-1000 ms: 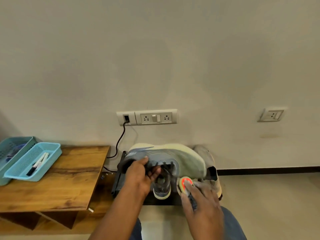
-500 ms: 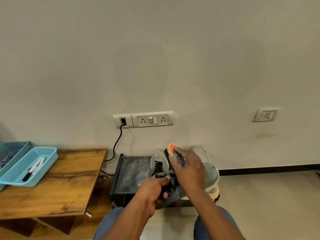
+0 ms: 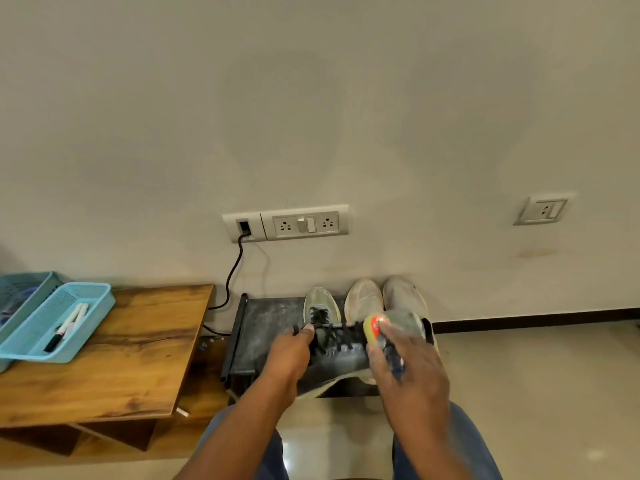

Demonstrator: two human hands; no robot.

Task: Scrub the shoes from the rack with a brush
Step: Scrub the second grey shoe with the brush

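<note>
We are gripping the laced shoe (image 3: 341, 355) with our left hand (image 3: 289, 355) over the rack (image 3: 263, 327)'s front edge, our right hand (image 3: 408, 362) clasping the brush (image 3: 375, 327).

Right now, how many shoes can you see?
4: a dark shoe gripped by the left hand; a green one and two pale ones on the rack. Others may be hidden.

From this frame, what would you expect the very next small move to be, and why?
Probably a short brush stroke along the laces. The left hand grips the dark shoe over the rack, and the right hand holds the brush right at the shoe's lace end.
</note>
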